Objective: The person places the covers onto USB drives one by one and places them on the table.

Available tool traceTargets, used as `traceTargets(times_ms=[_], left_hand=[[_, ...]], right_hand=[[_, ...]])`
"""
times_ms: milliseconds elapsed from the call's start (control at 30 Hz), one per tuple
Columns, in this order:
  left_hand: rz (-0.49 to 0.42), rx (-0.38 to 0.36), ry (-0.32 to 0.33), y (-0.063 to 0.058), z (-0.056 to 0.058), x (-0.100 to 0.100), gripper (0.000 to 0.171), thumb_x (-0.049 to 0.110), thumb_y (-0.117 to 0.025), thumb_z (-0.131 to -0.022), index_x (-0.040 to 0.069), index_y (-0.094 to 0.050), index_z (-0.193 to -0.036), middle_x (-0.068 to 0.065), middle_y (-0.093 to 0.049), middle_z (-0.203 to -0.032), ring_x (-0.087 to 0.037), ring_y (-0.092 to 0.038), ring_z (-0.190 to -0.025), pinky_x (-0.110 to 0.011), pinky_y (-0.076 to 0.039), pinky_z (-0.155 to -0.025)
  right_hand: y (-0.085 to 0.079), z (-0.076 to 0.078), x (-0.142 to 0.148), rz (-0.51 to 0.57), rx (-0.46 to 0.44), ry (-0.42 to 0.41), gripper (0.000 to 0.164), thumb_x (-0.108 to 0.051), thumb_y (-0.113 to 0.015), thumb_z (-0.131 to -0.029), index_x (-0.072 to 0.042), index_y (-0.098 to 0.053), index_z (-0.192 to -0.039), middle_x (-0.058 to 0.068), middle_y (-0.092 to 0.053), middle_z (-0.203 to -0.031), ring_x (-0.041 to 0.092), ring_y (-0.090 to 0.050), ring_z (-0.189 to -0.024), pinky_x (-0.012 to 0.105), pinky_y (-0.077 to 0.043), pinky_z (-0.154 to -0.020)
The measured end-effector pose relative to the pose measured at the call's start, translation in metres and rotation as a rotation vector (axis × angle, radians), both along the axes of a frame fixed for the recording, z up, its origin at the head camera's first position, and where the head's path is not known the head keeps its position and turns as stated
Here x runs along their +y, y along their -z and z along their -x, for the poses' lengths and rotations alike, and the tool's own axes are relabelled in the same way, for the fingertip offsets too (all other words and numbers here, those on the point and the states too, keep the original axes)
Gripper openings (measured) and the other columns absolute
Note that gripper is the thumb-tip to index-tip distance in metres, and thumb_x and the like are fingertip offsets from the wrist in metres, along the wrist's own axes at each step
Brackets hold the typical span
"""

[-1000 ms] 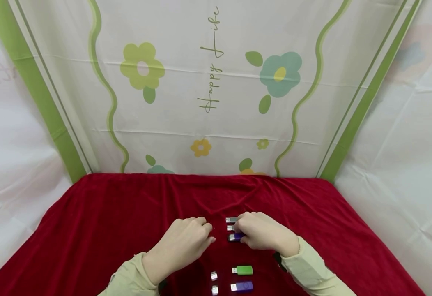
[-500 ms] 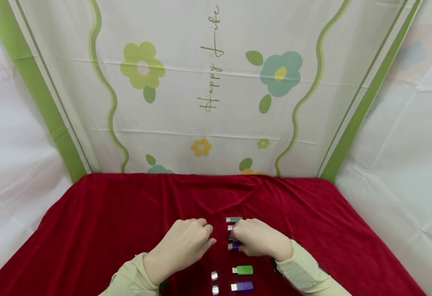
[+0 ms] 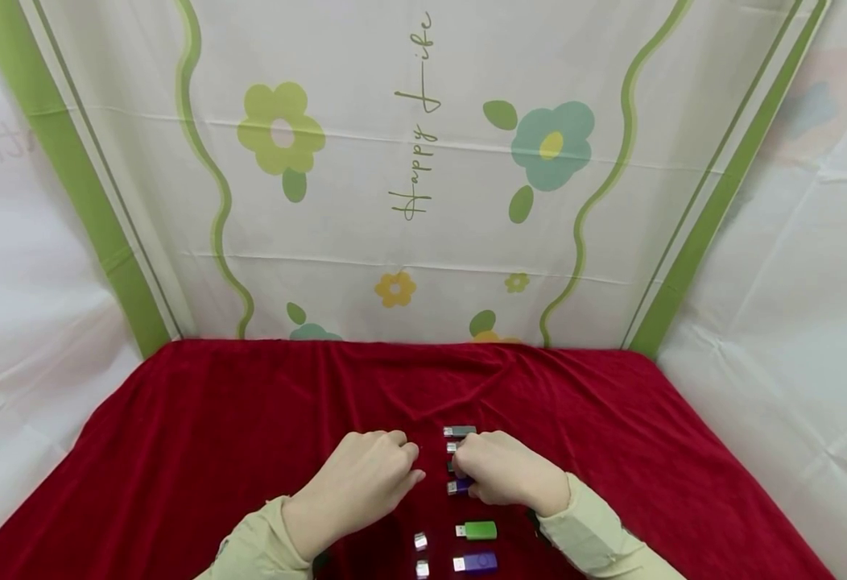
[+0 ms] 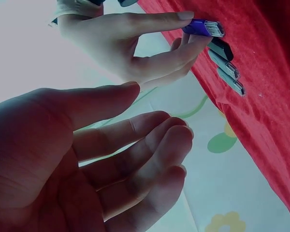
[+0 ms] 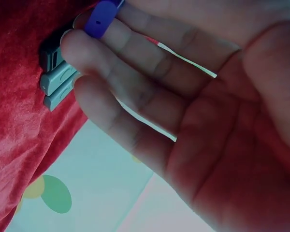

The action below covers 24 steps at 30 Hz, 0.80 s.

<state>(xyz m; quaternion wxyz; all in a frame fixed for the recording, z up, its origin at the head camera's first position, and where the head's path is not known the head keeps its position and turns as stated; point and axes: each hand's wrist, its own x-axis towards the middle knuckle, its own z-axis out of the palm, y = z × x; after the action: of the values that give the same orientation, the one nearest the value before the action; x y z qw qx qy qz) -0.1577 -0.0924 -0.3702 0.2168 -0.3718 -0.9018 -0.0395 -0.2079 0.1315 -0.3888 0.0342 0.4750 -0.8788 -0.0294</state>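
Observation:
A purple USB flash drive [image 4: 203, 27] with a metal plug is pinched between the thumb and fingers of my right hand [image 3: 506, 471]; its purple end [image 5: 101, 19] shows by the fingertips in the right wrist view. Beyond it lie a black flash drive [image 4: 221, 49] and two grey ones, a nearer drive [image 4: 224, 65] and a farther drive [image 3: 460, 432], in a row along the cloth. My right fingers partly cover this row in the head view. To the left, my left hand [image 3: 361, 483] holds nothing, its fingers loosely bent.
Nearer to me, a green flash drive [image 3: 477, 530] and another purple flash drive [image 3: 476, 562] lie on the red cloth [image 3: 235, 451]. Two small shiny metallic pieces [image 3: 421, 541] sit left of them. A white printed curtain [image 3: 351, 201] stands behind the table.
My right hand has drawn toward me with the purple flash drive, which has come away from the black one it overlapped. My left hand has stayed almost still.

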Motion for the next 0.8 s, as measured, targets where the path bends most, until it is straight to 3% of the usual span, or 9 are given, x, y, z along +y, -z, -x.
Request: traceTargets(times_ms=[800], left_hand=[[0.024, -0.040, 0.007, -0.0002, -0.0010, 0.0000, 0.033, 0.027, -0.076, -0.085, 0.017, -0.053, -0.064, 0.007, -0.039, -0.059, -0.006, -0.031, -0.047, -0.019, -0.027, -0.039]], right_hand=[[0.0043, -0.0056, -0.0031, -0.029, 0.088, 0.015, 0.043, -0.001, -0.082, -0.060, -0.020, -0.044, -0.053, -0.011, -0.036, -0.052, 0.004, -0.025, -0.048, 0.020, -0.031, -0.042]])
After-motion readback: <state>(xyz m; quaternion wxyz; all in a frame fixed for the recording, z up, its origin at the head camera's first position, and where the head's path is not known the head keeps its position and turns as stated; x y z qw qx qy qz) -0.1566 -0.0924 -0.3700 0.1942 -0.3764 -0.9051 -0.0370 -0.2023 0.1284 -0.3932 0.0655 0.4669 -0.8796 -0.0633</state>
